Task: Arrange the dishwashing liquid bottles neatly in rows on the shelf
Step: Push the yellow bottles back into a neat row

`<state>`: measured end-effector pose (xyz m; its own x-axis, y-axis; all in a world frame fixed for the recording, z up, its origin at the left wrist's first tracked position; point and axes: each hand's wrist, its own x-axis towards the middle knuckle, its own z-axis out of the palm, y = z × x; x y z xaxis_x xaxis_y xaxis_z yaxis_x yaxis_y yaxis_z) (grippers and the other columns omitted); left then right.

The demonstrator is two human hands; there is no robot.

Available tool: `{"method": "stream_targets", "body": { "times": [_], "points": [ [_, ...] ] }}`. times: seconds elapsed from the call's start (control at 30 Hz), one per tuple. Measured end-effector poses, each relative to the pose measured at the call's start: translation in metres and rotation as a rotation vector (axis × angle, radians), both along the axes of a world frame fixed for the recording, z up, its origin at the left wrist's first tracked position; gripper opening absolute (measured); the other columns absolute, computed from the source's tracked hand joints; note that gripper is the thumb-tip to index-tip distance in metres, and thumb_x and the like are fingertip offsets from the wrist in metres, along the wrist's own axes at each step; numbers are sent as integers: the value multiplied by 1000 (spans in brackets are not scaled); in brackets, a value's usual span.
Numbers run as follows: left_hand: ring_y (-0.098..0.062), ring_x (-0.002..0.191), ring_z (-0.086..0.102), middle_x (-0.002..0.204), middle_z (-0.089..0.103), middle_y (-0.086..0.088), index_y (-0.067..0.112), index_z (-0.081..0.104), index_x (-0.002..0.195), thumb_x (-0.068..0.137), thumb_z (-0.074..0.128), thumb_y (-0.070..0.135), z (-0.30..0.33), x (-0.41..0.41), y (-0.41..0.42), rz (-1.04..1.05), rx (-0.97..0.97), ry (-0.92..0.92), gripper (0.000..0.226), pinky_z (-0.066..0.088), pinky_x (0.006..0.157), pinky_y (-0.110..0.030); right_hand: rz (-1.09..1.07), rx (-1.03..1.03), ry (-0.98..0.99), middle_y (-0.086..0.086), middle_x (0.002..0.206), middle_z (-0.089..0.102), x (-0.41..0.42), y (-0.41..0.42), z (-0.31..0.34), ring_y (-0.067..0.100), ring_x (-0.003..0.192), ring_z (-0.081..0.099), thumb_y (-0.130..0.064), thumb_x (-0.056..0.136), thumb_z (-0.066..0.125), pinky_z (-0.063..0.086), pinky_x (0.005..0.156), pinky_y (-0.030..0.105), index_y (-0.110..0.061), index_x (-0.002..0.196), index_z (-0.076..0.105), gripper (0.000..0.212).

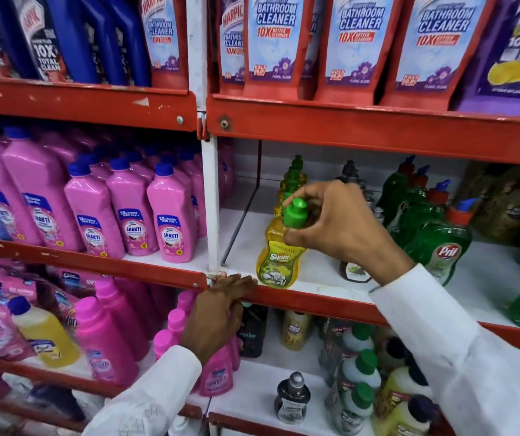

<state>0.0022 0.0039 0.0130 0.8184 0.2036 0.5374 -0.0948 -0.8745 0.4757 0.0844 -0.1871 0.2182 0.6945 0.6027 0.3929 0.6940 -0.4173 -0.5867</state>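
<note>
A yellow dishwashing liquid bottle [279, 258] with a green cap stands upright at the front edge of the white middle shelf [324, 275]. My right hand [340, 225] pinches its cap and neck from the right. More yellow bottles [293, 179] line up behind it toward the back. A row of dark bottles [351, 174] runs to their right, mostly hidden by my hand. Green Pril bottles [441, 243] form a row further right. My left hand [220, 313] grips the red front lip of the shelf [309, 302], just left of the yellow bottle.
Pink Shakti bottles [132, 212] fill the bay to the left beyond a white upright [211, 196]. Bathroom cleaner pouches [356, 42] stand on the shelf above. Below are pink bottles [110, 335] and mixed dishwash bottles [359, 366].
</note>
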Motion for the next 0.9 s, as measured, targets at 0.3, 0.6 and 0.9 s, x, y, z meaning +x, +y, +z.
{"method": "stream_targets", "body": {
  "times": [0.3, 0.6, 0.9],
  "points": [
    [-16, 127, 53, 127, 66, 3, 28, 64, 123, 74, 57, 4, 2, -2, -6, 32, -65, 4, 55, 30, 113, -29, -35, -204, 38, 3, 96, 75, 53, 33, -19, 14, 85, 71, -25, 58, 94, 58, 76, 27, -17, 98, 75, 45],
    [-19, 131, 48, 133, 63, 2, 23, 60, 128, 76, 60, 7, -4, -2, -14, 70, 47, 18, 54, 30, 116, -35, -39, -192, 85, -2, 100, 68, 67, 31, -37, 11, 89, 65, -27, 63, 91, 46, 67, 11, -16, 111, 70, 54],
    [-32, 130, 44, 142, 51, -12, 18, 48, 136, 82, 55, 11, -7, 11, -73, -122, 337, -47, 55, 36, 110, -51, -150, 162, -155, -12, 87, 70, -1, -58, -88, 8, 63, 61, -18, 72, 83, 52, 61, 17, -23, 97, 71, 28]
  ]
}}
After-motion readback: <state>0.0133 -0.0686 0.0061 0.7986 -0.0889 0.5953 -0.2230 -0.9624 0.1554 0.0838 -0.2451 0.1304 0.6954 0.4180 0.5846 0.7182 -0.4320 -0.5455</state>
